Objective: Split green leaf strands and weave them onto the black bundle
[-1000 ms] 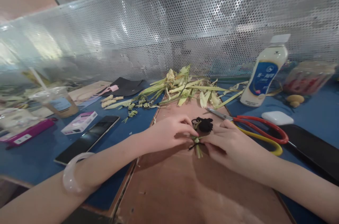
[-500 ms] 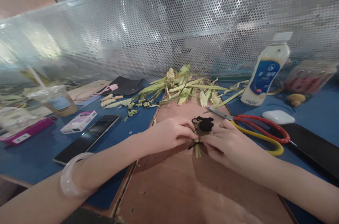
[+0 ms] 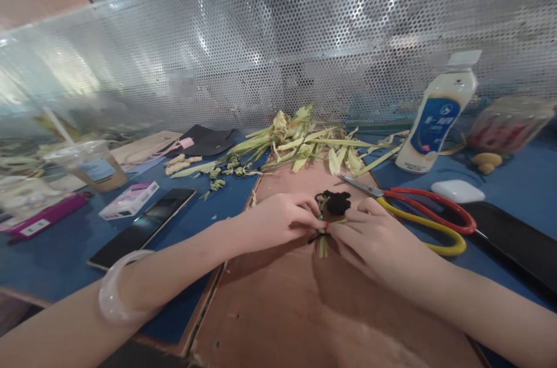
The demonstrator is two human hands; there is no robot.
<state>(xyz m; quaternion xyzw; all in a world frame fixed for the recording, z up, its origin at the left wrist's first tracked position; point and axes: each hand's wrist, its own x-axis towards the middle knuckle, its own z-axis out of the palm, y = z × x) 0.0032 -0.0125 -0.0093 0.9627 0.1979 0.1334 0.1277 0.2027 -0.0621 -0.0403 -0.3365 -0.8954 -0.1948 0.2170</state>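
Over the brown board [image 3: 278, 304], my two hands meet at a small bundle of pale green plant strips [image 3: 322, 247]. Dark cord is wrapped round the bundle, and a loose end sticks out to the left. My left hand [image 3: 289, 220] pinches the bundle from the left, its thumb and forefinger closed. From the right, my right hand [image 3: 369, 228] closes on the same spot with bent fingers, its fingertips partly hidden. Just beyond the fingertips lies a black clump of yarn [image 3: 337, 203]. Scissors [image 3: 429, 211] with red and yellow handles rest beside my right hand, blades apart.
Pale green husks [image 3: 304, 141] lie heaped at the board's far end. On the right stand a white bottle [image 3: 437, 118] and a clear tub [image 3: 509, 124], near a black phone [image 3: 513, 246]. A phone [image 3: 143, 228], small box [image 3: 129, 200] and drink cup [image 3: 100, 168] occupy the left.
The fingers of my right hand have shifted slightly at the bundle, and its wrist sits a little lower. My left hand stays nearly in place.
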